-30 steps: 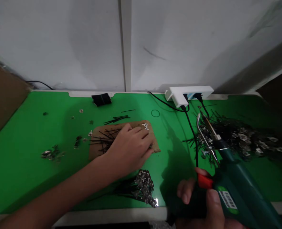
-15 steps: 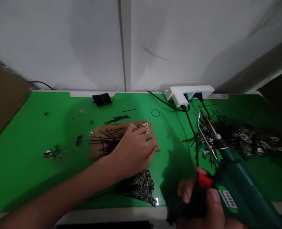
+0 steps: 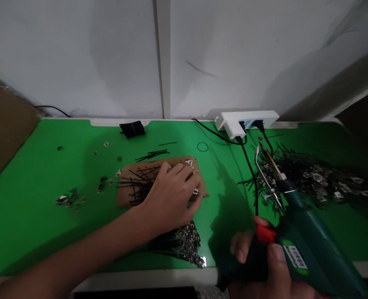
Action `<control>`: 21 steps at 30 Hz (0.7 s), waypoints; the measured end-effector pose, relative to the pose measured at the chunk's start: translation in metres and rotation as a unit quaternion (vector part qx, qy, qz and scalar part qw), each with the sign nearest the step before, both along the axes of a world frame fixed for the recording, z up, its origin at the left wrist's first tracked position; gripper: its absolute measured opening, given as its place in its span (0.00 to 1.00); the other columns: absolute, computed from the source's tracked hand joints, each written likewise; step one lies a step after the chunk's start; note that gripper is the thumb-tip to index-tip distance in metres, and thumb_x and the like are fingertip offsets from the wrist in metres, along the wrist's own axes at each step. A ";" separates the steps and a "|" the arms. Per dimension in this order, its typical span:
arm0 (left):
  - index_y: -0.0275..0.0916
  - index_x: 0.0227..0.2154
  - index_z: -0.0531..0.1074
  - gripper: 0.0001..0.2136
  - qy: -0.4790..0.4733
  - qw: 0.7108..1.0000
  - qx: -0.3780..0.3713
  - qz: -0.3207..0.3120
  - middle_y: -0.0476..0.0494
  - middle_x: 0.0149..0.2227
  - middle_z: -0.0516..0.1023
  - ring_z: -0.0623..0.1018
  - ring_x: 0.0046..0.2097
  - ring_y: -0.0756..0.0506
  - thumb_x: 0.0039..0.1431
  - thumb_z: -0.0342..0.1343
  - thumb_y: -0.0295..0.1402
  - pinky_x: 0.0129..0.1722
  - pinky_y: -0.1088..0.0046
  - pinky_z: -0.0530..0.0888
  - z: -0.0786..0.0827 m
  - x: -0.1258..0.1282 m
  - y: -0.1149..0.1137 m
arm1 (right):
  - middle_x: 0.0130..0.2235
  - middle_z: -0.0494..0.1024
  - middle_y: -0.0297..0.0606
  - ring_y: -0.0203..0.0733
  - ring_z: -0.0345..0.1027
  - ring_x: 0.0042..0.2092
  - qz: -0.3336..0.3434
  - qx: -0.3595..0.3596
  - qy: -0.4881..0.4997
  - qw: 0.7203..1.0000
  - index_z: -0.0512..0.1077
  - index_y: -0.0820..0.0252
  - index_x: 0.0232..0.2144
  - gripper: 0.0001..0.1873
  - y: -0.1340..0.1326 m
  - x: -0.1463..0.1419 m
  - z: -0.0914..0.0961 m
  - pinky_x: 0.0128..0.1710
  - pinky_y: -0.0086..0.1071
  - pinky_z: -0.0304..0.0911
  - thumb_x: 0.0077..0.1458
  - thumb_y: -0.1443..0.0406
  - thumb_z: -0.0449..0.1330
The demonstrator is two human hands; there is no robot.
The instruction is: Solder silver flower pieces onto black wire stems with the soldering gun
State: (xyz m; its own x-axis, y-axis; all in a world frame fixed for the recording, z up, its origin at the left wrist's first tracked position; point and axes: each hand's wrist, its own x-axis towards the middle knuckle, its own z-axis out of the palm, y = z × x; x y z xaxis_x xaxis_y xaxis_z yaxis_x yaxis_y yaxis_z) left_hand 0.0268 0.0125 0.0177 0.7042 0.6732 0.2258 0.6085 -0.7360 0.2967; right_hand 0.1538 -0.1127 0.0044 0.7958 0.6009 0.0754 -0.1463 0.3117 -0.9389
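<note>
My left hand [image 3: 174, 195] rests over a piece of brown cardboard [image 3: 126, 202], its fingers curled downward. A small silvery metal terminal [image 3: 195, 191] shows between the thumb and forefinger. Short black wires [image 3: 137, 182] lie on the cardboard under the hand, and another metal terminal [image 3: 189, 162] sits at its far edge. My right hand [image 3: 277, 265] is wrapped around the grip of a dark green soldering gun [image 3: 315, 232] with a red trigger. The gun's tip and curved metal tube point up and away, apart from the cardboard.
Wires with metal ends [image 3: 188, 243] are heaped near the front edge. A larger heap [image 3: 321, 178] lies at the right, behind the gun. A white power strip [image 3: 249, 120] with black cords stands at the back. Loose metal pieces [image 3: 70, 198], a black wire bundle [image 3: 133, 129] and a cardboard box [image 3: 6, 128] are leftward.
The fingers of my left hand have shifted slightly, and a metal terminal now shows by the thumb. The soldering gun has stayed nearly in place.
</note>
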 end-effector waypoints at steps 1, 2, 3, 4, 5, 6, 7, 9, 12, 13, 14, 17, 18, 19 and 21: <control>0.40 0.36 0.73 0.06 0.001 1.000 0.001 -0.011 0.44 0.38 0.76 0.71 0.42 0.41 0.63 0.52 0.32 0.40 0.61 0.58 0.001 -0.001 0.001 | 0.18 0.68 0.32 0.36 0.60 0.20 0.002 -0.002 -0.001 1.000 0.78 0.62 0.40 0.11 0.000 0.000 0.000 0.20 0.30 0.59 0.63 0.66 0.55; 0.39 0.36 0.74 0.06 0.006 1.000 0.003 -0.025 0.44 0.39 0.76 0.71 0.42 0.41 0.63 0.52 0.31 0.40 0.60 0.58 0.002 -0.002 0.002 | 0.18 0.67 0.32 0.36 0.60 0.20 0.003 -0.004 -0.002 1.000 0.78 0.62 0.41 0.11 0.000 0.000 0.000 0.19 0.30 0.59 0.63 0.66 0.55; 0.39 0.35 0.74 0.06 0.012 0.999 0.005 -0.038 0.45 0.39 0.76 0.71 0.42 0.42 0.63 0.52 0.31 0.41 0.60 0.58 0.002 -0.003 0.003 | 0.17 0.67 0.32 0.36 0.60 0.20 0.004 -0.006 -0.002 1.000 0.78 0.62 0.41 0.12 0.000 0.000 0.000 0.19 0.30 0.59 0.63 0.66 0.55; 0.39 0.34 0.75 0.06 0.017 0.999 0.007 -0.047 0.45 0.39 0.77 0.71 0.42 0.42 0.63 0.52 0.30 0.41 0.60 0.57 0.003 -0.004 0.004 | 0.18 0.67 0.31 0.36 0.60 0.20 0.004 -0.005 -0.003 1.000 0.78 0.62 0.42 0.12 -0.001 0.000 -0.001 0.20 0.30 0.59 0.63 0.65 0.56; 0.39 0.33 0.76 0.07 0.021 0.998 0.009 -0.053 0.45 0.38 0.77 0.71 0.41 0.42 0.63 0.53 0.30 0.41 0.60 0.57 0.003 -0.005 0.005 | 0.18 0.68 0.31 0.36 0.60 0.20 0.002 -0.002 -0.004 1.000 0.78 0.61 0.42 0.12 -0.001 0.000 -0.001 0.20 0.30 0.59 0.63 0.66 0.56; 0.40 0.32 0.76 0.07 0.023 0.998 0.010 -0.055 0.46 0.38 0.78 0.71 0.41 0.43 0.63 0.54 0.30 0.41 0.60 0.57 0.002 -0.005 0.006 | 0.18 0.68 0.31 0.36 0.60 0.20 0.001 0.000 -0.003 1.000 0.78 0.61 0.43 0.12 -0.001 0.000 -0.002 0.20 0.30 0.59 0.63 0.66 0.55; 0.40 0.31 0.76 0.07 0.024 0.998 0.012 -0.054 0.47 0.37 0.78 0.71 0.41 0.43 0.64 0.55 0.30 0.41 0.60 0.56 0.001 -0.005 0.007 | 0.18 0.68 0.31 0.36 0.59 0.20 0.000 0.002 -0.004 1.000 0.78 0.60 0.43 0.12 -0.001 0.001 -0.002 0.20 0.30 0.60 0.63 0.66 0.55; 0.40 0.30 0.77 0.07 0.017 0.998 0.023 -0.048 0.47 0.36 0.79 0.71 0.41 0.43 0.64 0.56 0.30 0.40 0.61 0.56 0.000 -0.004 0.008 | 0.18 0.68 0.31 0.36 0.60 0.19 0.004 0.003 -0.002 1.000 0.78 0.61 0.42 0.11 -0.001 0.002 -0.002 0.20 0.30 0.59 0.63 0.66 0.56; 0.39 0.31 0.76 0.08 0.005 0.998 0.041 -0.042 0.47 0.37 0.79 0.72 0.42 0.42 0.65 0.56 0.31 0.40 0.61 0.56 -0.002 -0.001 0.010 | 0.18 0.68 0.32 0.37 0.60 0.19 0.021 -0.003 0.002 1.000 0.78 0.62 0.41 0.11 -0.001 0.003 -0.001 0.19 0.30 0.59 0.62 0.64 0.57; 0.39 0.31 0.76 0.08 0.004 0.998 0.044 -0.041 0.46 0.38 0.79 0.72 0.43 0.42 0.65 0.56 0.31 0.40 0.62 0.56 -0.002 -0.001 0.011 | 0.18 0.68 0.32 0.37 0.60 0.19 0.022 -0.001 0.004 1.000 0.78 0.61 0.40 0.10 -0.001 0.003 -0.001 0.19 0.31 0.60 0.63 0.64 0.57; 0.39 0.31 0.76 0.07 0.005 0.998 0.044 -0.042 0.46 0.38 0.79 0.72 0.44 0.42 0.65 0.56 0.31 0.40 0.62 0.55 -0.003 0.000 0.012 | 0.19 0.68 0.32 0.37 0.60 0.19 0.020 0.003 0.004 1.000 0.77 0.60 0.40 0.10 -0.001 0.002 0.000 0.19 0.31 0.60 0.63 0.64 0.57; 0.40 0.32 0.76 0.06 0.007 0.998 0.037 -0.042 0.46 0.39 0.79 0.73 0.46 0.42 0.65 0.56 0.31 0.40 0.62 0.55 -0.004 0.001 0.016 | 0.20 0.69 0.30 0.36 0.61 0.20 0.004 0.014 0.002 1.000 0.76 0.57 0.40 0.08 0.000 0.001 0.000 0.19 0.30 0.60 0.63 0.67 0.56; 0.40 0.32 0.76 0.06 0.007 0.998 0.035 -0.042 0.46 0.40 0.79 0.73 0.46 0.42 0.65 0.56 0.31 0.40 0.62 0.55 -0.004 0.001 0.018 | 0.20 0.69 0.30 0.36 0.61 0.20 0.000 0.014 0.001 1.000 0.76 0.56 0.41 0.08 0.001 0.000 0.000 0.20 0.30 0.60 0.63 0.68 0.56; 0.40 0.32 0.76 0.06 0.006 0.999 0.033 -0.040 0.46 0.40 0.79 0.73 0.45 0.42 0.65 0.56 0.31 0.40 0.62 0.55 -0.005 0.002 0.019 | 0.20 0.69 0.30 0.36 0.61 0.20 0.001 0.013 0.001 1.000 0.76 0.56 0.41 0.08 0.001 0.000 0.000 0.19 0.30 0.60 0.63 0.68 0.56; 0.40 0.33 0.76 0.05 0.006 0.999 0.025 -0.037 0.47 0.40 0.79 0.73 0.44 0.42 0.65 0.57 0.31 0.40 0.62 0.55 -0.005 0.002 0.022 | 0.20 0.69 0.30 0.36 0.61 0.20 0.001 0.012 -0.002 1.000 0.76 0.57 0.40 0.08 0.002 0.000 0.000 0.19 0.30 0.60 0.63 0.67 0.56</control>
